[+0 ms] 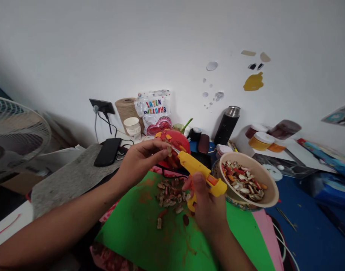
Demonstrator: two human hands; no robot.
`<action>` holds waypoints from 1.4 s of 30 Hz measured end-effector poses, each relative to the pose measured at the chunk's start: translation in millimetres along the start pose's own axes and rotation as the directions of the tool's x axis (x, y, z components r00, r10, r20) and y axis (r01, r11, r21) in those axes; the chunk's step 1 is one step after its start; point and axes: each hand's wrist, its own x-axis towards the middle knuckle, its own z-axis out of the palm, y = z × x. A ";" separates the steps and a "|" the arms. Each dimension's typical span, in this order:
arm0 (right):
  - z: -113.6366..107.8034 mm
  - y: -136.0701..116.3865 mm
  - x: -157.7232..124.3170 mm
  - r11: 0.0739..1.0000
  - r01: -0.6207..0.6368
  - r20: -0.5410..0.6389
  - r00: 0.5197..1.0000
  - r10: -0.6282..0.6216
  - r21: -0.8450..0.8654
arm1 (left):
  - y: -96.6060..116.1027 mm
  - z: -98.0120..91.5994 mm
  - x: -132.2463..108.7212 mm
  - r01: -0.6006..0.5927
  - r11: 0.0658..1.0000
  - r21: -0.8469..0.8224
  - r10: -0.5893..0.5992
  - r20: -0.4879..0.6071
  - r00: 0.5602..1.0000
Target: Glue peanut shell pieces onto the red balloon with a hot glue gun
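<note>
My right hand (208, 205) is wrapped round the handle of a yellow glue gun (196, 165), its metal nozzle pointing up and left. Between thumb and fingertips, my left hand (148, 156) pinches a peanut shell (169, 151) close to that nozzle. Just behind them sits a red balloon (179, 140) with orange and brown pieces stuck on its surface; its lower part is partly hidden by my hands. Below, loose peanut shells (169, 195) lie scattered on a stained green sheet (127, 229).
To the right, a pale bowl (270, 184) of painted shells rests tilted on another container. A black flask (227, 126), paint jars (261, 141), paper cups (132, 126), a twine roll (124, 109) and a balloon bag (154, 113) stand along the wall. A fan (17, 131) is at left, near a phone (108, 152).
</note>
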 end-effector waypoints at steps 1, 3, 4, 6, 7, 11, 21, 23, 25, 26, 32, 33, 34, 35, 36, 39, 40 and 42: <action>0.1 2.3 1.2 1.000 0.030 0.009 1.000 -0.030 0.003 | -0.2 0.3 -0.2 -0.003 1.000 0.003 0.003 0.004 1.000; 0.2 5.6 2.6 0.997 0.082 0.022 0.996 -0.083 0.007 | -0.3 1.1 -0.5 -0.012 1.000 0.002 0.012 0.012 1.000; 0.1 6.1 2.5 0.996 0.088 0.023 0.996 -0.088 0.001 | -0.2 1.6 -0.5 -0.017 1.000 0.000 0.017 0.018 1.000; -0.1 4.8 0.7 0.998 0.053 0.016 0.999 -0.052 -0.022 | 0.2 2.4 -0.6 -0.027 1.000 -0.008 0.027 0.021 0.999; -0.1 3.1 -0.6 0.999 0.026 0.008 1.000 -0.026 -0.036 | 0.6 2.7 -0.5 -0.030 0.999 -0.010 0.030 0.019 0.999; 0.2 -3.6 -4.7 0.997 -0.001 -0.008 1.000 0.001 -0.079 | 2.3 3.3 -0.4 -0.046 0.999 0.003 0.046 0.009 0.999; 1.5 -4.3 -5.5 0.995 -0.026 -0.016 1.000 0.025 -0.095 | 0.7 3.3 -1.3 -0.047 0.999 0.003 0.047 0.010 0.999; 1.4 -4.7 -5.7 0.995 -0.025 -0.014 1.000 0.024 -0.097 | 0.1 3.3 -1.2 -0.045 0.999 0.005 0.045 0.013 0.999; 1.5 -4.4 -5.5 0.995 -0.030 -0.012 1.000 0.029 -0.098 | -0.1 3.6 -1.3 -0.038 0.999 0.014 0.038 0.010 0.999; 1.6 -3.9 -5.2 0.995 -0.034 -0.012 0.999 0.032 -0.097 | 0.0 3.8 -1.4 -0.035 0.999 0.017 0.035 0.009 0.999; 1.6 1.7 -1.9 0.997 0.042 0.010 0.999 -0.041 -0.066 | 1.2 3.9 -1.6 -0.039 0.999 0.016 0.039 0.003 0.999; 1.4 1.6 -2.0 0.997 0.033 0.010 0.999 -0.032 -0.074 | 1.1 3.6 -1.5 -0.042 0.999 0.019 0.042 0.003 0.999; 1.2 1.0 -2.2 0.996 0.020 0.007 1.000 -0.019 -0.088 | 0.9 3.3 -1.4 -0.046 0.999 0.021 0.046 0.002 0.999; 1.0 0.1 -2.7 0.995 0.006 0.001 1.000 -0.006 -0.103 | 0.7 3.0 -1.3 -0.048 0.999 0.020 0.048 0.002 0.999; 0.8 -1.0 -3.2 0.993 -0.005 -0.005 1.000 0.005 -0.117 | 0.4 2.7 -1.3 -0.051 0.999 0.018 0.050 0.001 0.999; 0.4 -4.3 -4.5 0.991 -0.009 -0.010 1.000 0.008 -0.134 | 0.0 2.3 -1.3 -0.057 0.998 0.021 0.057 0.001 0.998; 0.4 -5.1 -4.6 0.990 -0.011 -0.009 1.000 0.010 -0.139 | -0.1 2.2 -1.4 -0.056 0.998 0.027 0.056 0.002 0.998; 0.4 -5.9 -4.7 0.989 -0.016 -0.002 1.000 0.016 -0.149 | 0.2 2.3 -1.5 -0.052 0.998 0.036 0.052 0.001 0.999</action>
